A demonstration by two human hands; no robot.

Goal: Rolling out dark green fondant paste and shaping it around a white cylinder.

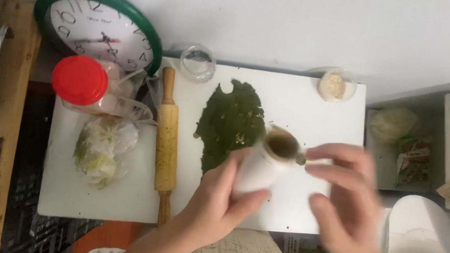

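My left hand [218,199] grips a white cylindrical jar [262,168] tilted over the white board [105,198], its open brownish mouth facing up and away. My right hand [346,200], blurred by motion, hovers just right of the jar's mouth with fingers apart, perhaps touching the rim. Beyond the jar lies a flat, rolled-out sheet of dark green dough [230,122]. A wooden rolling pin [166,141] rests lengthwise to its left.
A red-lidded plastic jar [80,82] and a bag of pale leafy stuff [100,152] sit at the board's left. Two small glass bowls [197,62] [335,85] stand at the far edge. A green-rimmed clock [99,25] leans behind. Shelves with packets stand right.
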